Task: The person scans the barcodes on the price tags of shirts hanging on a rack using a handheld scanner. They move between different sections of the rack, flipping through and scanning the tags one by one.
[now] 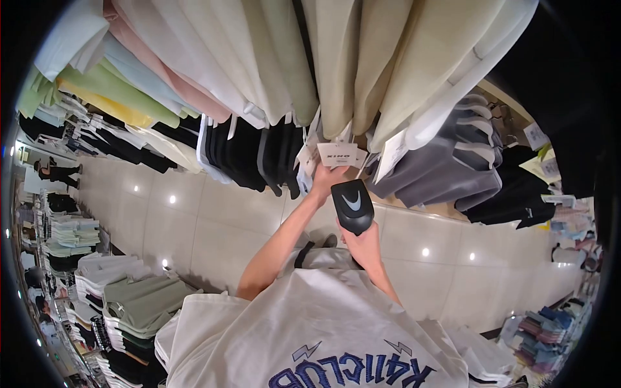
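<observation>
Nearest to us is our own white shirt (336, 307), with blue lettering across its front, and beyond it both arms reach toward a rack of hanging clothes. Our left hand (328, 182) pinches a white tag (337, 155) by its lower edge; the fingertips are mostly behind the card, so we cannot tell how firm that hold is. The tag is at the hems of the beige garments (369, 64), with other tags crowded just beside it, among them a larger white one (391, 156) to the right.

Our right hand (362, 242) is wrapped around the grip of a black scanner (353, 207), its head near the tag but apart from it. We cannot see where the trigger finger sits, nor whether any beam falls on the card.

To do this well, we would hold the tag flat and square to the scanner's front, with our fingers clear of the printing. We judge the neighbouring tags to be the main risk: one could slip into the scanner's line and be read instead, so we should fan them aside. A light pinch would spare the string and the cloth, and a small change of angle should help if the card glares.
</observation>
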The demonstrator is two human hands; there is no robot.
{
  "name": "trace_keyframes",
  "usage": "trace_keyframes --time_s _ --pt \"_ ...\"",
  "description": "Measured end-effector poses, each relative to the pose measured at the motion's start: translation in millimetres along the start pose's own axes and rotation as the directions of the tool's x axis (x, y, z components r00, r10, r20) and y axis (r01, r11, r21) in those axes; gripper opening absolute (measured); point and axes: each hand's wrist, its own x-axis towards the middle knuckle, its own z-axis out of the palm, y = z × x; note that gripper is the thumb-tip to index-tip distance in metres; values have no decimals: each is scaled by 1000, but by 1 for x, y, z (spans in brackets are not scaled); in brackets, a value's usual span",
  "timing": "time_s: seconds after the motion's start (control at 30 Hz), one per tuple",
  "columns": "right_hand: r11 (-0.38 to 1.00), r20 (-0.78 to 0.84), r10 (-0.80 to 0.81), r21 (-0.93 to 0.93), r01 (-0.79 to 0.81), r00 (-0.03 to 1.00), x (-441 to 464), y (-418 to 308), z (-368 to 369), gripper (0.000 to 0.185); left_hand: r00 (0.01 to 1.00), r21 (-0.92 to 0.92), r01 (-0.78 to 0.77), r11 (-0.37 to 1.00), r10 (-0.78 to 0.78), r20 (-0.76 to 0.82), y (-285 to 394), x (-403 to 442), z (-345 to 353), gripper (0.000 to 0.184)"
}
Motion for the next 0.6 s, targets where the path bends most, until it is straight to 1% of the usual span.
trace_keyframes --time_s 0.03,0.1,0.13,0.17,0.2,0.23,0.27,0.33,0.37,0.4,0.47,0.6 --pt "1000 -3 1 0 -1 1000 -1 0 0 20 999 -21 -52 998 52 -17 -5 0 1 36" --pt "999 -70 -24 47 28 997 -2 3 1 20 999 -15 -32 999 32 -32 -11 -6 2 35" --pt "999 -73 -21 48 25 997 -1 8 0 20 999 -9 -12 1000 11 -50 -12 -11 2 34" --pt "998 -83 -55 21 57 995 0 15 -1 21 999 -8 -8 1000 7 -47 -13 -18 2 34" --pt "996 -93 -87 -7 87 992 0 20 -3 21 998 -77 17 997 -21 -54 -10 -27 3 31" --pt "997 -99 -80 -9 80 992 -2 19 -4 21 997 -148 41 988 -50 -59 -9 -36 4 29" --pt "997 -101 -71 -31 68 992 -3 16 -5 22 997 -152 47 987 -56 -56 -10 -44 4 29" --pt "997 -93 -62 -55 57 994 -2 14 -6 22 989 66 -85 994 92 -112 -12 -58 -4 25" --pt "997 -85 -50 -58 45 995 -2 14 -5 22 981 153 -101 983 124 -150 -17 -64 -10 21" --pt "998 -74 -40 -61 35 996 -1 14 -3 23 979 152 -100 983 125 -163 -14 -71 -12 21" --pt "996 -45 -58 -77 55 997 1 12 -1 23 968 -18 -99 995 92 -234 -10 -83 -16 22" --pt "993 8 -81 -86 81 997 0 6 7 22 958 -45 -114 992 98 -271 5 -99 -24 25"
